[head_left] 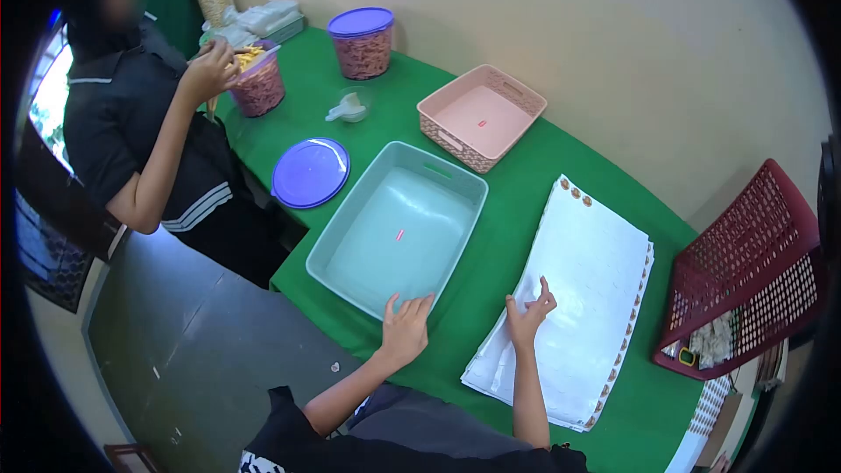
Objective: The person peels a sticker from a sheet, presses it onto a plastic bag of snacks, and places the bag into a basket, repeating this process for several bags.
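Right hand (528, 308) pinches at the near edge of the white bag stack (569, 298) on the green desk (508, 201), fingers curled as if lifting one sheet, though the grip is hard to read; peeling from the corner should keep the rest flat. Left hand (406, 328) rests open on the teal tub (399, 226) rim. Beyond lie a purple lid (310, 172), pink basket (481, 116) and lidded jar (362, 42); a co-worker's hand (210, 70) reaches into another jar (258, 83).

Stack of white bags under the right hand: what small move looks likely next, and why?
Probably lifting the top sheet free. The right hand pinches at the near-left edge of the stack of white bags, while the left hand rests on the rim of the empty teal tub beside it.
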A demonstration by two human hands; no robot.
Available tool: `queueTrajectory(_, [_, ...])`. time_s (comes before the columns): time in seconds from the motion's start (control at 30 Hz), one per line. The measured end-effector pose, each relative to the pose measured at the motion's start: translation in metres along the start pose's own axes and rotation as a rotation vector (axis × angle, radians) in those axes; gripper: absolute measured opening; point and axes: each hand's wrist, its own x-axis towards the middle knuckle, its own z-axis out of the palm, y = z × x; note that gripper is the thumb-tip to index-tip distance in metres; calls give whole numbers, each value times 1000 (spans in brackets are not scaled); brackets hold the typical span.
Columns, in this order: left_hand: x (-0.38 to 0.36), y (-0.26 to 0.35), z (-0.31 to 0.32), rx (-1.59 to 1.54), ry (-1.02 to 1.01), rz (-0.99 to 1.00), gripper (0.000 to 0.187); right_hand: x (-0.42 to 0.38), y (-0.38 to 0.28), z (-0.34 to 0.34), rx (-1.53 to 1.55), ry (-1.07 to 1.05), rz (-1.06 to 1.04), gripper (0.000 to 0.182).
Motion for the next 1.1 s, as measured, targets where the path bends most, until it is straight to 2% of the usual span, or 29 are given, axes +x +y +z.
queueTrajectory(0.2, [15,-2,-28,-157,-39,-20,44,-7,6,9,-80,66,-53,70])
queueTrajectory(0.27, [27,-17,-54,-539,207,-41,44,-11,6,11,-161,84,-66,69])
queueTrajectory(0.33, [37,-41,-84,-491,525,-184,39,-10,5,10,-183,59,-57,68])
queueTrajectory(0.4, [44,-68,-95,-1017,802,-472,31,-12,3,10,-205,40,-46,67])
queueTrajectory(0.43, [44,-84,-98,-993,887,-495,27,-12,0,9,-207,35,-47,66])
queueTrajectory(0.5, [41,-86,-113,-952,760,-602,31,-10,-1,9,-211,35,-51,66])
queueTrajectory(0.57, [38,-101,-100,-944,452,-500,37,-12,2,10,-231,55,-75,65])
queueTrajectory(0.6, [38,-105,-92,-930,286,-545,48,-12,2,9,-232,54,-72,65])
queueTrajectory(0.63, [41,-104,-85,-929,283,-546,48,-12,1,9,-256,49,-75,66])
queueTrajectory(0.7, [51,-98,-69,-618,-10,-523,61,-12,0,9,-281,45,-73,66])
queueTrajectory(0.73, [55,-96,-57,-619,-14,-523,61,-13,1,9,-286,42,-69,66])
queueTrajectory(0.8, [64,-95,-31,-439,12,-544,76,-12,3,9,-295,46,-67,66])
queueTrajectory(0.83, [70,-93,-24,-443,11,-539,76,-12,4,9,-291,48,-72,66])
queueTrajectory(0.9, [83,-92,-15,-310,50,-615,84,-12,4,9,-289,55,-75,66])
queueTrajectory(1.0, [106,-98,-9,-310,117,-699,87,-14,6,9,-263,61,-87,65])
queueTrajectory(1.1, [126,-99,-16,-319,71,-782,88,-12,7,9,-251,106,-121,61])
